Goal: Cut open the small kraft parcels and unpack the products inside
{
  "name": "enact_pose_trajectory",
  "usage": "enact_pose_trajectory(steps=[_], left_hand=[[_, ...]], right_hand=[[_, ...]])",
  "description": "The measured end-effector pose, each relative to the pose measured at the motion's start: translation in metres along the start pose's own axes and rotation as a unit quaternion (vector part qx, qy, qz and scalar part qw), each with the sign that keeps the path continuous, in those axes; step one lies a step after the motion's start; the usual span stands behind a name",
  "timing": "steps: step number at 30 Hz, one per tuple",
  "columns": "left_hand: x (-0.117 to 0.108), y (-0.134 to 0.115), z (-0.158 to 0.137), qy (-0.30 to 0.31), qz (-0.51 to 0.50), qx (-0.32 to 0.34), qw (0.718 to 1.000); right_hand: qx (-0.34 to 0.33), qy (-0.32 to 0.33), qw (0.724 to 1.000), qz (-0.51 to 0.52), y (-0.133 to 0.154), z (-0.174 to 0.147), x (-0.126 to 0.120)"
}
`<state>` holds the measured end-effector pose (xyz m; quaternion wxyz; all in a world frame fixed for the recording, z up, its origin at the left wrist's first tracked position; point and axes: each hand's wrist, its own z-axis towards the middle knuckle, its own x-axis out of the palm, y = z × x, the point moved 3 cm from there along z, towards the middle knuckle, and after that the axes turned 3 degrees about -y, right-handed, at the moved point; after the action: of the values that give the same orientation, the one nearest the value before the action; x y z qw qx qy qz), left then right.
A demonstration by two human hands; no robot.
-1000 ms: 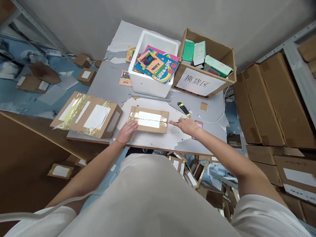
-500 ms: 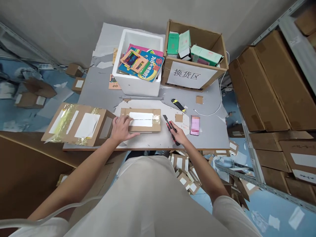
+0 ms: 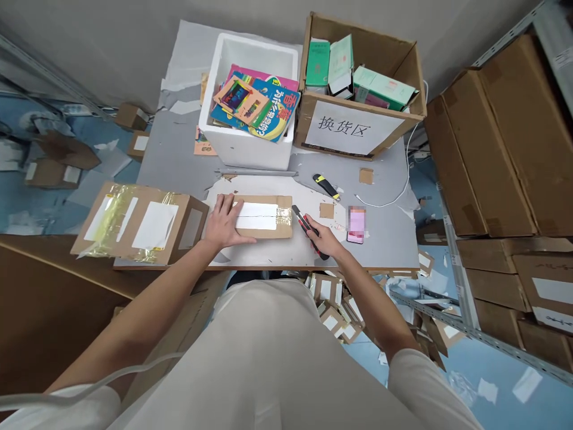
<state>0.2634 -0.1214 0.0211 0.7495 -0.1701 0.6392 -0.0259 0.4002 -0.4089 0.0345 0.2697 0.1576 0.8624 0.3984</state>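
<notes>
A small cardboard box (image 3: 283,230) with a white label and clear tape lies on the table before me. My left hand (image 3: 224,224) lies over its left end, fingers spread toward the far edge and thumb stretched along the near edge. In my right hand (image 3: 324,237) is a red and black utility knife (image 3: 306,224), its tip pointing away from me, right by the box's right end. Whether the tip touches the box I cannot tell. Beyond it lies a second, yellow and black utility knife (image 3: 326,187).
A taped carton (image 3: 134,224) stands at the table's left edge. Behind are a white foam box (image 3: 250,152) of books and a labelled carton (image 3: 304,122) with green boxes. A phone (image 3: 356,224) and white cable (image 3: 385,205) lie right. Shelved cartons (image 3: 487,161) flank the table.
My left hand has slid slightly farther over the box, its fingers now more spread. The knife in my right hand has moved a little nearer the box's right end. The view has shifted slightly.
</notes>
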Motion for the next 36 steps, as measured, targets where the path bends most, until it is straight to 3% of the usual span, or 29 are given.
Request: enact_pose_trajectory(steps=[10,14,19,21,24,27,30,33,36], left_hand=[[-0.001,-0.003,-0.002,0.053,-0.017,-0.067,0.996],[-0.001,-0.002,-0.001,0.054,-0.02,-0.069,0.996],[-0.002,-0.002,0.0,0.054,-0.017,-0.066,0.996],[-0.005,-0.006,0.0,0.059,-0.011,-0.075,0.995],[-0.009,-0.013,0.0,0.072,-0.007,-0.113,0.991],[-0.014,-0.008,0.004,0.054,-0.024,-0.173,0.983],[-0.018,0.015,0.013,0.002,-0.07,-0.214,0.974],[-0.017,0.041,0.018,-0.01,-0.154,-0.22,0.963],[-0.02,0.054,0.007,-0.051,-0.191,-0.238,0.951]], right_hand=[[-0.03,0.029,0.999,-0.016,-0.018,-0.032,0.004],[-0.004,0.057,0.998,0.006,-0.033,-0.054,0.022],[0.011,-0.036,0.995,0.088,-0.046,-0.071,0.032],[0.007,-0.102,0.98,0.168,-0.047,-0.069,0.031],[-0.004,-0.187,0.933,0.307,-0.042,-0.052,0.04],[0.003,-0.231,0.889,0.395,-0.028,-0.026,0.068],[0.013,-0.251,0.859,0.447,-0.014,-0.004,0.096],[0.027,-0.291,0.837,0.463,-0.006,0.009,0.103],[0.023,-0.303,0.842,0.446,0.002,0.027,0.089]])
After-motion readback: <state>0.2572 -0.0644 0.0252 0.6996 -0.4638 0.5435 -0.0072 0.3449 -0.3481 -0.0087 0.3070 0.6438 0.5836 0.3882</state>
